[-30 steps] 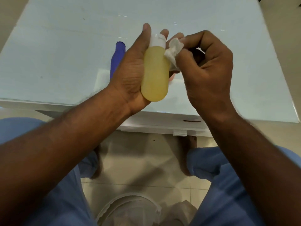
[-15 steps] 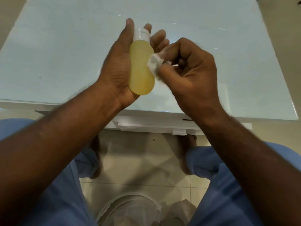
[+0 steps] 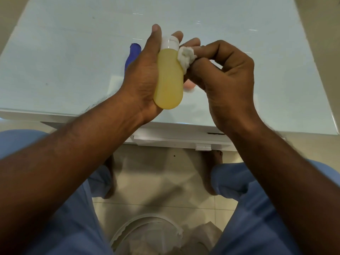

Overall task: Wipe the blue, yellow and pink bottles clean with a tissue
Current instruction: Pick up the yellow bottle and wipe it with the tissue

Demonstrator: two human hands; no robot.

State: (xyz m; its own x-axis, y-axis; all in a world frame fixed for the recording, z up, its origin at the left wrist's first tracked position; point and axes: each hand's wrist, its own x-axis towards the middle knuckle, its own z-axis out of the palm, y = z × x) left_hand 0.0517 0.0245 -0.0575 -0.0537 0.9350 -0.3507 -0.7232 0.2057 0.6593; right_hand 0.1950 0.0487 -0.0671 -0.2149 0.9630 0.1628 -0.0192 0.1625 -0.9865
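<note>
L hand point(image 3: 145, 78) grips yellow bottle point(image 3: 170, 80), R hand point(image 3: 226, 74) pinching tissue wad point(image 3: 186, 57) now back up at the shoulder by white cap point(image 3: 170, 42) — yellow wipe ongoing.

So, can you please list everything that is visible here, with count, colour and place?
yellow bottle: 1, yellow with white cap, held in the left hand above the table
tissue: 1, white, wadded, pressed on the yellow bottle near its cap
blue bottle: 1, blue, on the table behind the left hand
pink bottle: 1, pink, mostly hidden behind the hands
table: 1, pale blue-white top
bin: 1, white, on the floor below
left hand: 1, grips the yellow bottle
right hand: 1, pinches the tissue
</note>
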